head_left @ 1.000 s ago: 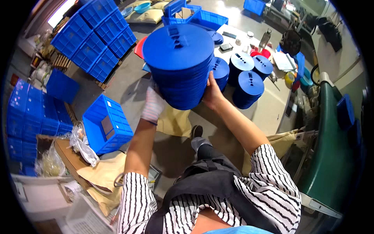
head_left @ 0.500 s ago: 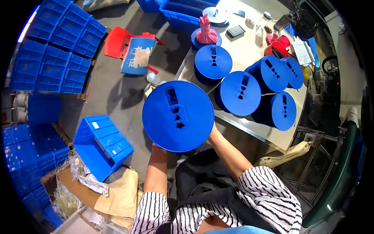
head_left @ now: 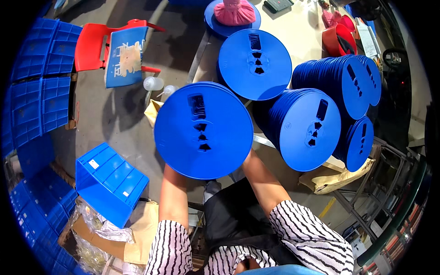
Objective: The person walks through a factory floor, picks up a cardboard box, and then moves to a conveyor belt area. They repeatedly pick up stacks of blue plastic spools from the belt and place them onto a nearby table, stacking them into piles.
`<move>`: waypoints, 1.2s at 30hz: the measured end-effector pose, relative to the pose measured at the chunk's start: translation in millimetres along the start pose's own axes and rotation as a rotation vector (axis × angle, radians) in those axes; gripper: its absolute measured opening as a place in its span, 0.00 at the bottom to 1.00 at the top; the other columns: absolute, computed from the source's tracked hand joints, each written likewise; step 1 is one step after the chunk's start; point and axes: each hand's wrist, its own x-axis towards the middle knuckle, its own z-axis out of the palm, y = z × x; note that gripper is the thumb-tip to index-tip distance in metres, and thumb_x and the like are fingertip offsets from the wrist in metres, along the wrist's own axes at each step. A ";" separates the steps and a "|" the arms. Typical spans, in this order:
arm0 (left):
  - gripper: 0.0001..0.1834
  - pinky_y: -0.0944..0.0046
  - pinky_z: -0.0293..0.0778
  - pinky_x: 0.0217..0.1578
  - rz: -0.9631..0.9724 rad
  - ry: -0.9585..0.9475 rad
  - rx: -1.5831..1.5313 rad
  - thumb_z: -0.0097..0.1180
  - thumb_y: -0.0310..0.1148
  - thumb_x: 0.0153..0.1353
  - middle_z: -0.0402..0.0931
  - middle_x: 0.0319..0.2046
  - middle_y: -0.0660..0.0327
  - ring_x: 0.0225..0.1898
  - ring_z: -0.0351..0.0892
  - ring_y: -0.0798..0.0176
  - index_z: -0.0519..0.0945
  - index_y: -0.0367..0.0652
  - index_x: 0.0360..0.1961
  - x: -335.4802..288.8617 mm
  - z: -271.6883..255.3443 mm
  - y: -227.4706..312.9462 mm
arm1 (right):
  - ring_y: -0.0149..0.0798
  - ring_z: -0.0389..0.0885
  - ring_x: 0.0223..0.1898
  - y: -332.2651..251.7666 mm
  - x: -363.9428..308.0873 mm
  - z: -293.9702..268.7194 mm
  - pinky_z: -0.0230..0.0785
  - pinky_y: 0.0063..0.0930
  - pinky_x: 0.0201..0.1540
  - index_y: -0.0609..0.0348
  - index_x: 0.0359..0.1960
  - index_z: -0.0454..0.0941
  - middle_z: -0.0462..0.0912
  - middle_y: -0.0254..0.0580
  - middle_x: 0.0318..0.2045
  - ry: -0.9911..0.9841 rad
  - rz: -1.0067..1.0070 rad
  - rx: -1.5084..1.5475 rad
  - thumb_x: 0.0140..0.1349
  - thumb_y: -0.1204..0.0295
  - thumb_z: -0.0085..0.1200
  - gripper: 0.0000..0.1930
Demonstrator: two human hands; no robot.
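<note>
A stack of round blue plastic reel discs [head_left: 224, 137] is held up in front of me, its top face toward me, with a rectangular slot and small cut-outs down the middle. My left hand [head_left: 171, 171] supports it from the lower left and my right hand [head_left: 250, 159] from the lower right. The fingers of both hands are hidden behind the discs. Just right of the held stack, on the table, stand more stacks of the same discs: one behind [head_left: 270, 50], one beside my right hand [head_left: 302, 142], and others [head_left: 357, 110] farther right.
The pale table [head_left: 298, 27] also holds a pink cloth bundle [head_left: 234, 13] on a disc and a red bucket [head_left: 337, 41]. A red chair [head_left: 91, 48] stands on the floor at left, near plastic bottles [head_left: 153, 83]. Blue crates [head_left: 112, 178] lie lower left and are piled along the left.
My view has shifted toward the table, so its stacks look larger and nearer. The held discs have come slightly closer to me, and both hands still support them.
</note>
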 end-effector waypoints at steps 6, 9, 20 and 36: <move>0.24 0.60 0.63 0.54 -0.008 -0.024 0.034 0.40 0.40 0.67 0.65 0.56 0.57 0.56 0.64 0.62 0.59 0.44 0.62 14.9 -0.2 3.3 | 0.38 0.64 0.58 18.4 8.5 -9.0 0.57 0.33 0.60 0.55 0.61 0.59 0.66 0.41 0.57 0.037 -0.026 -0.041 0.67 0.51 0.35 0.27; 0.25 0.60 0.63 0.55 -0.002 -0.032 0.048 0.40 0.41 0.67 0.65 0.56 0.57 0.56 0.64 0.61 0.59 0.45 0.62 20.2 2.4 7.3 | 0.38 0.64 0.58 24.6 13.8 -11.5 0.57 0.33 0.60 0.56 0.61 0.59 0.66 0.41 0.57 0.044 -0.049 -0.062 0.67 0.52 0.36 0.27; 0.26 0.60 0.61 0.56 0.110 -0.079 0.147 0.40 0.43 0.67 0.64 0.57 0.56 0.57 0.63 0.61 0.58 0.45 0.63 10.5 19.9 23.9 | 0.39 0.64 0.58 22.1 -7.5 -32.8 0.55 0.34 0.60 0.57 0.62 0.58 0.66 0.41 0.58 0.120 -0.160 -0.138 0.67 0.56 0.38 0.26; 0.26 0.58 0.59 0.59 -0.207 -0.497 1.063 0.43 0.43 0.63 0.68 0.55 0.48 0.58 0.65 0.53 0.67 0.32 0.55 -247.9 -49.4 -48.2 | 0.23 0.61 0.20 -31.0 -483.2 -169.6 0.51 0.16 0.19 0.51 0.38 0.67 0.66 0.26 0.23 0.938 0.152 -0.220 0.66 0.55 0.42 0.13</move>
